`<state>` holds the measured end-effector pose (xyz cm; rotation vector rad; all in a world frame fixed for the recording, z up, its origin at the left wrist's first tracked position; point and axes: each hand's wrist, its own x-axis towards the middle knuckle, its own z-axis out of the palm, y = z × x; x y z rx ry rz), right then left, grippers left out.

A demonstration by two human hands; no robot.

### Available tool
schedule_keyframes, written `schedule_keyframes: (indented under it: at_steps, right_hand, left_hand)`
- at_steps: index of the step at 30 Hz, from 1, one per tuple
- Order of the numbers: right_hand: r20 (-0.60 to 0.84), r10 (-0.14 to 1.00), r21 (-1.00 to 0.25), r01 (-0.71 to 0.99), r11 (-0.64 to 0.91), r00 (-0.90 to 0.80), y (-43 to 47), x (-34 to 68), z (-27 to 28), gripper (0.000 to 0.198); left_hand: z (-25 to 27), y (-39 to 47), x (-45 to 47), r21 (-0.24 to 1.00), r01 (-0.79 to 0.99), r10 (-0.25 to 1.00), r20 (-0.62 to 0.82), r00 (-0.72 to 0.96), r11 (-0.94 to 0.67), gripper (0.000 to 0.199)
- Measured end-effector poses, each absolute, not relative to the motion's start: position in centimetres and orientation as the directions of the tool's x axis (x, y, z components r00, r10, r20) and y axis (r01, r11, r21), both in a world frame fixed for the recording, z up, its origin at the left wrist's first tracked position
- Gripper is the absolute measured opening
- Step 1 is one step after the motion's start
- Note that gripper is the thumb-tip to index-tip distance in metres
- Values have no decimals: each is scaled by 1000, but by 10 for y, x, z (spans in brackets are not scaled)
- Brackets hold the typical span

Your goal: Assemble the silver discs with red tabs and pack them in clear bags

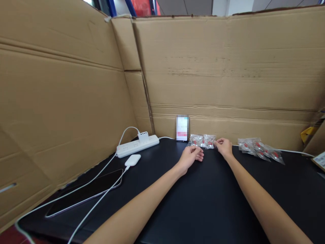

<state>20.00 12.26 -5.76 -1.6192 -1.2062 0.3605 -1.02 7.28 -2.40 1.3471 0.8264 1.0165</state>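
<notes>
Small clear plastic bags (209, 142), each with a small red item inside, lie in a row by the back cardboard wall. My right hand (223, 147) has thumb and fingertips pinched at the right edge of the rightmost bag. Just in front of the row's left part is my left hand (190, 157), its fingers loosely bent and apart, with nothing seen in them. Its fingertips come close to the bags' lower edges; whether they touch is unclear. Farther right lies an overlapping group of similar bags (261, 149).
A lit phone (182, 128) leans upright on the back wall (228, 67). To the left are a white power strip (137, 145), a white charging puck (132, 160), a large dark phone (86, 193) and white cables. A cardboard box (315, 140) stands at the right edge.
</notes>
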Motion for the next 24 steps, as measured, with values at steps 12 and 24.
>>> schedule_keyframes:
  at_steps: [12,24]
  right_hand:
    - [732,667,-117,990,-76,137,53,255,-43,26]
    - [634,773,175,969,-173,24,27,297,-38,32]
  left_hand:
    - [-25,75,-12,994,-62,902,110,418,-92,33]
    - [-24,73,-11,995,-42,893,104,438,-96,30]
